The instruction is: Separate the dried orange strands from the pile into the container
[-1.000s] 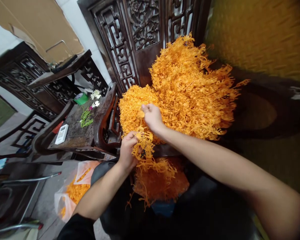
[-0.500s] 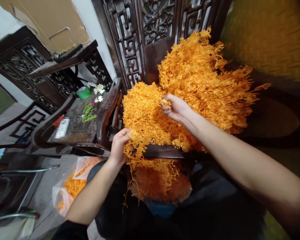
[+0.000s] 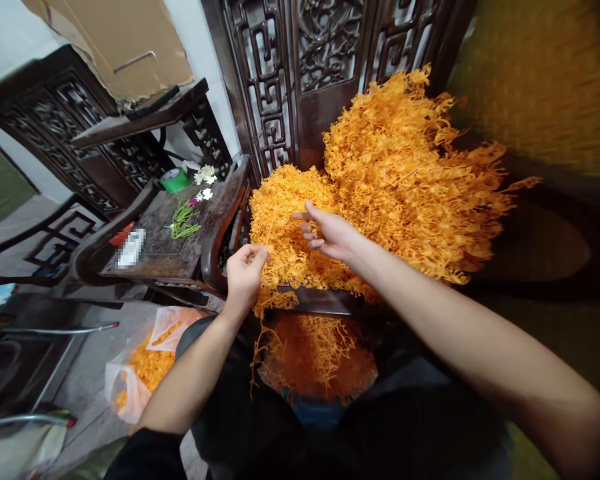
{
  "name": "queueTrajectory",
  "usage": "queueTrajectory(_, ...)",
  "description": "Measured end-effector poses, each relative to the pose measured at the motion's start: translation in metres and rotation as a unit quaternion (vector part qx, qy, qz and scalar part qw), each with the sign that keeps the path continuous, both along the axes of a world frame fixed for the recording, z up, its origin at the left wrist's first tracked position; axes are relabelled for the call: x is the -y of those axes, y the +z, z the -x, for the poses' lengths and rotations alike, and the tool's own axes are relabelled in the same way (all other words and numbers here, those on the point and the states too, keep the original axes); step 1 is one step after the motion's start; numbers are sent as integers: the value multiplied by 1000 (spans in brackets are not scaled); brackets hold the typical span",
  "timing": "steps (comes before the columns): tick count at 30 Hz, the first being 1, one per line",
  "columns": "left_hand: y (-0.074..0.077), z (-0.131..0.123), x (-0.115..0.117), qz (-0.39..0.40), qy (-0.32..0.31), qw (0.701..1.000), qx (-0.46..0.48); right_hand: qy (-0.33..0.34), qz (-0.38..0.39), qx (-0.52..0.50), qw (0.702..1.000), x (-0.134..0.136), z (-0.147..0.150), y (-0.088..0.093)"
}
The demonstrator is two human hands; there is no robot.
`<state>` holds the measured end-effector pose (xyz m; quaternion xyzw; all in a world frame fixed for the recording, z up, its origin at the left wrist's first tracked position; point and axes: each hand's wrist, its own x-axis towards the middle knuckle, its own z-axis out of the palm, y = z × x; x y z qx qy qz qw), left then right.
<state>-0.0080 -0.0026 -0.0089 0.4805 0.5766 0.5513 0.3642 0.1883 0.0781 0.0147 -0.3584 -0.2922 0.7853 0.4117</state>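
A big heap of orange plastic sprigs (image 3: 405, 173) lies on a dark carved wooden seat (image 3: 325, 301). My left hand (image 3: 243, 270) is closed on a tangled strip of orange sprigs (image 3: 270, 303) that hangs down from it toward my lap. My right hand (image 3: 330, 233) hovers over the near left part of the heap with its fingers spread and nothing in them. More orange sprigs (image 3: 315, 357) are piled on my lap below the seat edge.
A dark side table (image 3: 160, 243) to the left carries green stems (image 3: 183, 223), small white flowers (image 3: 205, 175), a green tape roll (image 3: 174, 179) and a white remote (image 3: 130, 248). A plastic bag of orange pieces (image 3: 140, 373) lies on the floor. A carved screen (image 3: 320, 73) stands behind.
My right hand pulled away from the left hand, moved over the heap and opened its fingers. The left hand stayed closed on the hanging strip. The camera shifted slightly.
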Motion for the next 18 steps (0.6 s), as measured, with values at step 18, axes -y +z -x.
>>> queueTrajectory(18,12,0,21,6,0,999,-49,-33,-358,245,900,13,-17,2)
